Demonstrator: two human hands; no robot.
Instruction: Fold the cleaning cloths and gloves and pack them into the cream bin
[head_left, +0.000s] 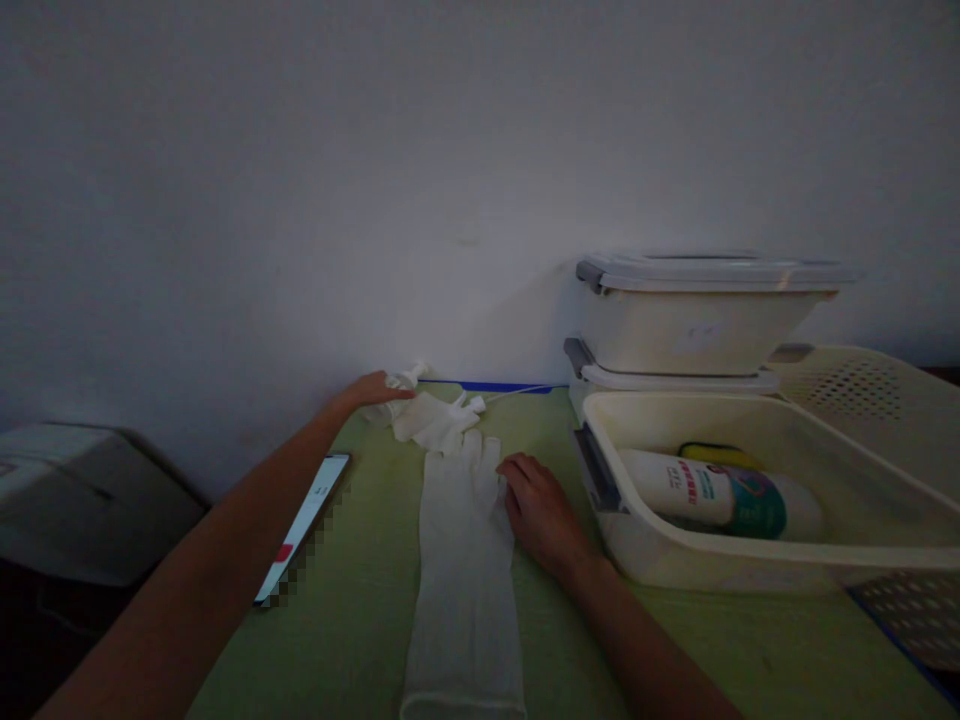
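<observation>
A long white glove (466, 560) lies flat on the green tabletop, its cuff toward me and its fingers pointing at the wall. My right hand (544, 510) is at its right edge, fingers bent and pinching near the thumb side. Beyond it, a second white glove (431, 418) lies crumpled, some of its fingers sticking out to the right. My left hand (371, 390) is closed around the far left part of this bunched glove, thumb toward the right. Some of the left fingers are hidden behind the white material.
To the left, a phone (304, 530) lies partly behind my left forearm. An open cream bin (720, 565) at right holds a white and teal bottle (720, 497) and a yellow item (720, 455). Lidded boxes (705, 330) are stacked behind it, beside a perforated basket (847, 390).
</observation>
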